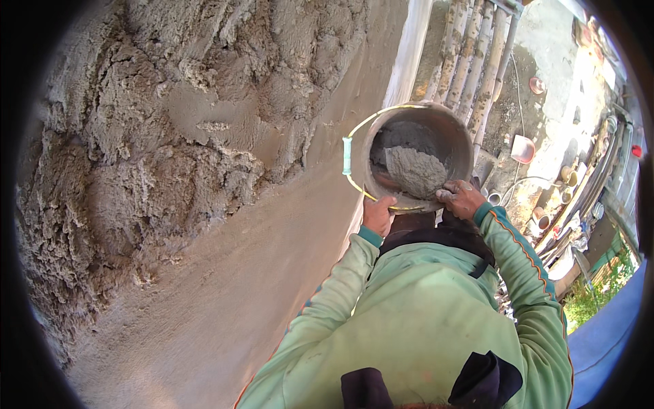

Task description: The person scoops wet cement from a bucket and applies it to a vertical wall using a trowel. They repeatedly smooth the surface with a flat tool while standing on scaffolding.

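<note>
A round bucket (392, 133) with a wire handle and pale green grip is held in front of my body, its mouth facing up toward me, with wet grey mortar (415, 170) inside. My left hand (378, 215) grips the lower left of the rim, beside the handle wire. My right hand (462, 201) is closed on the lower right of the rim, thumb on its edge. Alongside me to the left is a mortar-covered surface (170, 123), thick and rough toward the upper left, with a smoother band (238, 286) nearer me.
Several long poles (466, 51) run along the upper right. Below them, on stained ground (531, 54), are a dustpan-like container (522, 148), a cable and several small pots (569, 176). A pile of pipes and boards (586, 204) and green plants (589, 300) line the right edge.
</note>
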`<state>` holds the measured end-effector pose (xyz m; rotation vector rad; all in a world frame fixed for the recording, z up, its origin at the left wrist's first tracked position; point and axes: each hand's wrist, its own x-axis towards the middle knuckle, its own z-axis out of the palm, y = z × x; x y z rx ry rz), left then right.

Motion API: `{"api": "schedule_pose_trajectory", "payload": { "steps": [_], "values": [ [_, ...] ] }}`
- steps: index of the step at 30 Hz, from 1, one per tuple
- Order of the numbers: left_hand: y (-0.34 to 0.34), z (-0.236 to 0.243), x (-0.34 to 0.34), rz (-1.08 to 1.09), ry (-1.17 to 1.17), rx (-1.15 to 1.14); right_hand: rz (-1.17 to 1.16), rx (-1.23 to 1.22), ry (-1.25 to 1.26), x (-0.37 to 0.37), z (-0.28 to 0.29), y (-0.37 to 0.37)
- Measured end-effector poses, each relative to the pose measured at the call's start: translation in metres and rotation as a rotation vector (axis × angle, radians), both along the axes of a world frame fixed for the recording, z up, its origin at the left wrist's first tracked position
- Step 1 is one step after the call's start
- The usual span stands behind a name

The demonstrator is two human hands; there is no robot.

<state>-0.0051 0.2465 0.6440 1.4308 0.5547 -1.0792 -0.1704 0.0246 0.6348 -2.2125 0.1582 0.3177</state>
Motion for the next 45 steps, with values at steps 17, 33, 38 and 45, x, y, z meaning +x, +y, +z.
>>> {"api": "schedule_pose_trajectory", "payload": {
  "steps": [17, 33, 38, 45],
  "values": [
    [0.131, -0.008, -0.031, 0.182, 0.171, 0.166, -1.640, 0.709, -0.488, 0.171, 0.084, -0.048],
    [0.104, 0.026, -0.058, 0.298, 0.272, 0.202, -1.355, 1.380, 0.148, 0.218, -0.068, -0.025],
    [0.103, 0.032, -0.068, 0.315, 0.323, 0.187, -1.154, 1.602, -0.089, 0.264, -0.075, -0.074],
    [0.129, 0.015, -0.087, 0.364, 0.282, 0.149, -1.136, 1.523, 0.135, 0.317, -0.136, -0.098]
  ]
}}
